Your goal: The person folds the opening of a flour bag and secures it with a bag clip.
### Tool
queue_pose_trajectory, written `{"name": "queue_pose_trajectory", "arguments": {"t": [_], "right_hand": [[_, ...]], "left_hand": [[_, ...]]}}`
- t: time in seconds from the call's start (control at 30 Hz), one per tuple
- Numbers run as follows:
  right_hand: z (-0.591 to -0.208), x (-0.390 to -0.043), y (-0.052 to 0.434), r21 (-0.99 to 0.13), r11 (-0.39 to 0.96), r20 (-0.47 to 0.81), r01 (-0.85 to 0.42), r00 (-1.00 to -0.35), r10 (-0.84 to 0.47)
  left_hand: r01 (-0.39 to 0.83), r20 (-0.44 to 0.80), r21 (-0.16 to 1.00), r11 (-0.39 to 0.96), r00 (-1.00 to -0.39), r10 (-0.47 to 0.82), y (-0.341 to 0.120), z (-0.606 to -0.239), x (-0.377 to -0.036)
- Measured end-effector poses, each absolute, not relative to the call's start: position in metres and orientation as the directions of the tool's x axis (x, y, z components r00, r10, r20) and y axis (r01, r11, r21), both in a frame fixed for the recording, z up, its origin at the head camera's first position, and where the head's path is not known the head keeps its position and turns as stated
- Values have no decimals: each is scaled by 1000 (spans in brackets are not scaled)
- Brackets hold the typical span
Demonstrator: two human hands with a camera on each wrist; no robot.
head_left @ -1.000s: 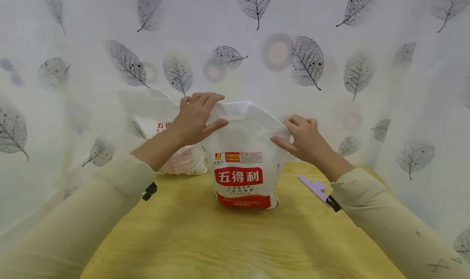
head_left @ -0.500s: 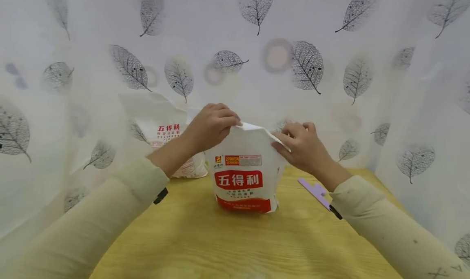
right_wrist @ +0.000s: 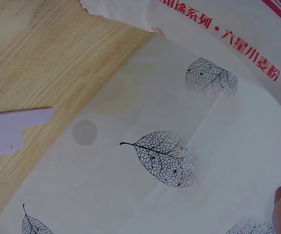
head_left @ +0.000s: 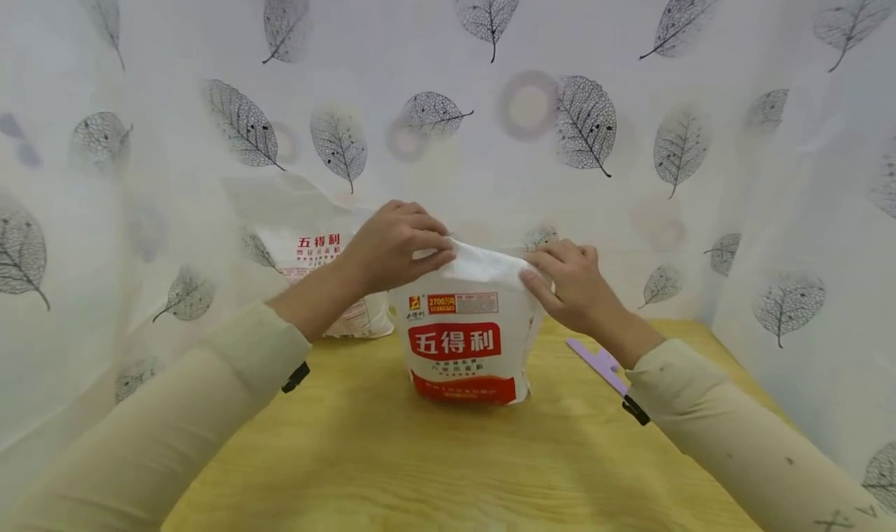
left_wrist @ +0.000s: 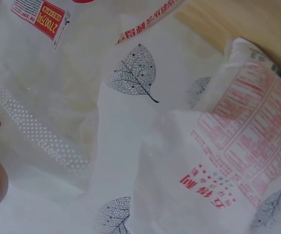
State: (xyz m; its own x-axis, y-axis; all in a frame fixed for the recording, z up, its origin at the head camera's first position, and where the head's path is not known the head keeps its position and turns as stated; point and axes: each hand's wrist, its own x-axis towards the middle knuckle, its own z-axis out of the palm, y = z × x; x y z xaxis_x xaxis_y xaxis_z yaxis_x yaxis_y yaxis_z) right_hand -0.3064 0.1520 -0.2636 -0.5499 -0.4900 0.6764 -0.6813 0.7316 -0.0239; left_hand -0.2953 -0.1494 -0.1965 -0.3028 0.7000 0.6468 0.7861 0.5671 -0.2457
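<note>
Both hands, left (head_left: 395, 244) and right (head_left: 568, 283), gripped the bag (head_left: 462, 337) top. It had been folded lower since a second earlier. Clip (head_left: 595, 361) lay right of the bag.

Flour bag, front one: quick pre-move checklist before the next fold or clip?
1. Both hands on the bag top: ok. Left hand and right hand grip the folded top of the flour bag.
2. Bag upright on the table: ok.
3. Fold flat and even: cannot tell, hands cover its ends.
4. Purple clip within reach: ok, on the table beside the right wrist.
5. Second bag clear of the work: ok, behind and to the left.
</note>
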Motion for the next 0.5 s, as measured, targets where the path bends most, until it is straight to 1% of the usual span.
{"name": "queue_pose_trajectory", "arguments": {"t": [0.07,0.13,0.3,0.37,0.43,0.5], "right_hand": [[-264,-308,151,2,748,666,-664,-557,-496],[-265,-309,151,16,759,656,-650,-567,-499],[-267,-311,152,22,784,624,-621,-604,-496],[-267,-311,151,27,790,617,-613,-612,-495],[-268,-312,152,23,790,618,-613,-612,-493],[-271,-313,155,8,783,628,-622,-607,-488]], "left_hand": [[780,659,-233,581,-312,684,-149,-195,-296],[758,663,-206,619,-357,658,-150,-194,-295],[608,612,-167,776,-553,565,-154,-188,-294],[558,583,-170,812,-607,539,-155,-185,-294],[542,565,-167,823,-632,531,-156,-184,-295],[557,560,-160,815,-629,540,-155,-184,-296]]}}
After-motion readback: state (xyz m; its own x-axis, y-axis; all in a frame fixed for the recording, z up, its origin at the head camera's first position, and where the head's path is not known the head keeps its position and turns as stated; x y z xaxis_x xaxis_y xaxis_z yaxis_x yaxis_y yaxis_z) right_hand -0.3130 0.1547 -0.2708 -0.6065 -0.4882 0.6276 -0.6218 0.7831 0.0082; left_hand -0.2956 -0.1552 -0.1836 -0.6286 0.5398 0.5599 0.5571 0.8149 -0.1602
